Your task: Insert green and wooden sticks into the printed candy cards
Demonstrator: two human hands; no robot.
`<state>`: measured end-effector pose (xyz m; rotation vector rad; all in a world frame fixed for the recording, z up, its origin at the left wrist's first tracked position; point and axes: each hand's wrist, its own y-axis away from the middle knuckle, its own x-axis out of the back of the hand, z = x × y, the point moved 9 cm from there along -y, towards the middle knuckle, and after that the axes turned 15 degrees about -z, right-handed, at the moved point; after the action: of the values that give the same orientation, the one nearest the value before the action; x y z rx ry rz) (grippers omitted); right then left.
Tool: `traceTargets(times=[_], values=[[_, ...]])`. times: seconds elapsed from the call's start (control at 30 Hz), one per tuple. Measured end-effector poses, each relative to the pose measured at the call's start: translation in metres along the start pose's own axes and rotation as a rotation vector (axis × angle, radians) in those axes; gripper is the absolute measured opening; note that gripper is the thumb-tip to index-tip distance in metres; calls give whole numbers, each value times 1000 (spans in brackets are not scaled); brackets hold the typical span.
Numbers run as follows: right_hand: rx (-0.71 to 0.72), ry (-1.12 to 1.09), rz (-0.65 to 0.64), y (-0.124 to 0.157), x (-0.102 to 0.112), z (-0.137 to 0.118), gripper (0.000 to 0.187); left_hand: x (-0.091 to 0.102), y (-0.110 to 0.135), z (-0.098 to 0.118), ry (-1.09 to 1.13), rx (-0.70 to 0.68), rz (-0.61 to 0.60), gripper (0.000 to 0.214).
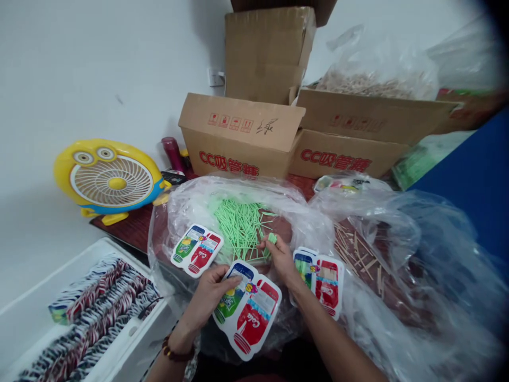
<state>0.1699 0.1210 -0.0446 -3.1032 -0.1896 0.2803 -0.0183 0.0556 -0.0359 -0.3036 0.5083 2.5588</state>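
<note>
White wall [119, 63] behind, your left hand [203, 297] grips a printed pack [256, 318], your right hand [283, 259] green sticks [272, 238]; stacked packs [103, 313] lie lower left, loose pile [238, 225] remains mid-frame.

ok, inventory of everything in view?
Bin: one, white, lower left
Packed packets: many, multicoloured, in bin
Loose packets: four or more, red/green/white, front centre
Green sticks: many, light green, centre
Tan sticks: many, tan, right
Plastic: several, clear, centre, right
Table: one, reddish-brown, underneath
Cartons: at least three, brown, back
Fan: one, yellow/blue, left
Bottle: one, maroon, by fan
Panel: one, blue, right
Bracelet: one, dark brown, left wrist
Left hand: one, bare, holding packet
Right hand: one, bare, holding green sticks
</note>
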Motion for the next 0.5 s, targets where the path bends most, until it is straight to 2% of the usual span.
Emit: traceTargets(times=[0.1,0.17,0.2,0.27,0.33,0.4,0.5], values=[[-3,-365,-4,6,-5,-12,27,-12,-5,-3,29,29,-55,25],[-1,-443,-38,15,-11,-25,27,-22,-9,-6,63,44,-88,25],[-10,-413,-63,19,-13,-31,25,-26,-11,-6,74,48,-100,25],[-44,-227,-135,28,-17,-43,21,-31,-15,-6,74,48,-108,25],[-59,58,-242,34,-23,-55,18,-32,-18,-3,49,51,-93,27],[-31,341,-336,38,-28,-65,18,-31,-21,1,17,56,-83,28],[42,650,-421,41,-35,-73,16,-33,-24,5,-31,80,-103,26]])
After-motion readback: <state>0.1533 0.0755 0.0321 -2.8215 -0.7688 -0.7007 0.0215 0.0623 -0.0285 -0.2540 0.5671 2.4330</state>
